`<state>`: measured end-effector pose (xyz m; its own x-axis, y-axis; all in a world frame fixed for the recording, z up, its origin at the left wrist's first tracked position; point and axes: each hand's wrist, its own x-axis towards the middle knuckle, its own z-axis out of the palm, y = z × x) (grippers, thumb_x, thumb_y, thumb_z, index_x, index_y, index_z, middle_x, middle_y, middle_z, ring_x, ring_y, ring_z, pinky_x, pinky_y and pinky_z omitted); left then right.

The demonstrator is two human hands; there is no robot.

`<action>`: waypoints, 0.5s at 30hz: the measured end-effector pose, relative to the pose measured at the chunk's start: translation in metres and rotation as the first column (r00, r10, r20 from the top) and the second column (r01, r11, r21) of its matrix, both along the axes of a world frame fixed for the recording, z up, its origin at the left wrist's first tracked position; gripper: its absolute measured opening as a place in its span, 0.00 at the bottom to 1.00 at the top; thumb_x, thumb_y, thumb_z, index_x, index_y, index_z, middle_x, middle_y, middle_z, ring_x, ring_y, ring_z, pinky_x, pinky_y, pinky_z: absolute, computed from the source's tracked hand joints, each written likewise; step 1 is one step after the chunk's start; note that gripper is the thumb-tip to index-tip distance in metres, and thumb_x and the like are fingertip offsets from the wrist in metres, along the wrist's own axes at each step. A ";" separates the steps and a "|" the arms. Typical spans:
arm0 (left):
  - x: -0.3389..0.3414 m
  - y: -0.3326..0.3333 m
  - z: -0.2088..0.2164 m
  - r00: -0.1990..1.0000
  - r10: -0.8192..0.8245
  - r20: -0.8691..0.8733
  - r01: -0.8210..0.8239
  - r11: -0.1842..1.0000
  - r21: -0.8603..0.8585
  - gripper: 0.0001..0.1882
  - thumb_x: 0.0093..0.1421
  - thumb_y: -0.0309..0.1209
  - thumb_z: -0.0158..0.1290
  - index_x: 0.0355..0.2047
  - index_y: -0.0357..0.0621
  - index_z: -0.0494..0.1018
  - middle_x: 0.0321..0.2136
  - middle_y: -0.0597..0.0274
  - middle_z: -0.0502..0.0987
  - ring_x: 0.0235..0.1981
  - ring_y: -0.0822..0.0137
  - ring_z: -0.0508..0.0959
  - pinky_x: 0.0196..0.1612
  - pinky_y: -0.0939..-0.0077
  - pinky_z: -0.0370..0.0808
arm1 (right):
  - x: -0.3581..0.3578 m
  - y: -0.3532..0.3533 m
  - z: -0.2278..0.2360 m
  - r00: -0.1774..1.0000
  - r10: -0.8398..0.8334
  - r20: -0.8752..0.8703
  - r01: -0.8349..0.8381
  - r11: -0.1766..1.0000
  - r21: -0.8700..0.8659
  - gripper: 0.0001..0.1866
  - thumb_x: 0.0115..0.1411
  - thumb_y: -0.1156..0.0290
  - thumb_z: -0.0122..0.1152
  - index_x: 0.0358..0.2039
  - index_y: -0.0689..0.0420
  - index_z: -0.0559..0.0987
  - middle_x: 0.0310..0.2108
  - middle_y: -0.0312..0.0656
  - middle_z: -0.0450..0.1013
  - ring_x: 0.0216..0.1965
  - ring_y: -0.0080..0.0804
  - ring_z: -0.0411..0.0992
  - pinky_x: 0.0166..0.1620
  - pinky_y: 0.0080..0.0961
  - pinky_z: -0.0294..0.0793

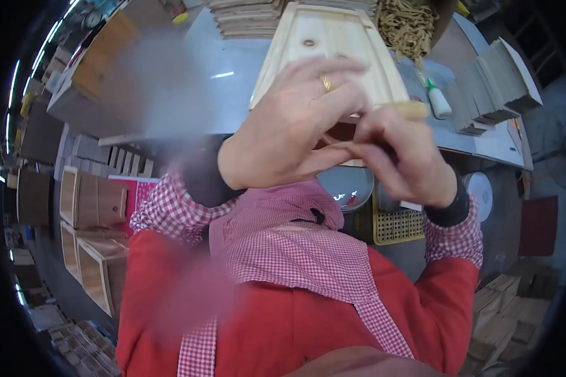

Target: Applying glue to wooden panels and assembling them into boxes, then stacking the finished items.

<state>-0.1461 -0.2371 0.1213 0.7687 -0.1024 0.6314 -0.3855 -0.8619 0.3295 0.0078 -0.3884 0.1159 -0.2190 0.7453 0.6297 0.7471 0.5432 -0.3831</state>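
Left hand [283, 125] meets right hand [412, 154], fingers [343, 103] curled, too blurred to tell what's pinched. Wooden panel [330, 50] beyond the fingers; steadiness should help.

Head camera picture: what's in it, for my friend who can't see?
A person's blurred left hand and right hand are close together near a pale framed wooden panel on a workbench. A white bottle is to the right.

Pale worktable [228, 91], grey floor [508, 242] (dim), strip lights [46, 47]
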 end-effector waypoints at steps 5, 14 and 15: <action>-0.051 -0.002 -0.023 0.998 -0.007 -0.061 -0.015 0.934 -0.357 0.08 0.46 0.21 0.58 0.18 0.41 0.68 0.34 0.51 0.76 0.44 0.58 0.75 0.54 0.60 0.66 | -0.027 -0.012 -0.024 0.993 -0.056 -0.108 0.033 0.978 -0.208 0.09 0.51 0.82 0.60 0.32 0.61 0.71 0.24 0.42 0.67 0.23 0.35 0.67 0.29 0.25 0.67; -0.103 0.043 -0.029 0.967 -0.001 -0.255 -0.047 0.983 -0.180 0.11 0.47 0.24 0.54 0.14 0.44 0.63 0.22 0.63 0.72 0.25 0.67 0.72 0.53 0.56 0.65 | 0.052 -0.042 -0.063 0.968 -0.243 0.061 0.239 0.968 0.071 0.09 0.61 0.69 0.54 0.24 0.56 0.72 0.24 0.40 0.69 0.29 0.40 0.69 0.41 0.35 0.66; -0.105 0.059 -0.027 0.936 0.319 -0.151 -0.263 0.915 0.304 0.11 0.48 0.23 0.54 0.14 0.43 0.63 0.21 0.64 0.71 0.25 0.67 0.73 0.54 0.55 0.65 | 0.080 -0.050 -0.058 0.946 -0.315 0.074 0.301 0.941 0.157 0.11 0.64 0.69 0.49 0.24 0.57 0.73 0.25 0.40 0.71 0.32 0.38 0.69 0.45 0.35 0.66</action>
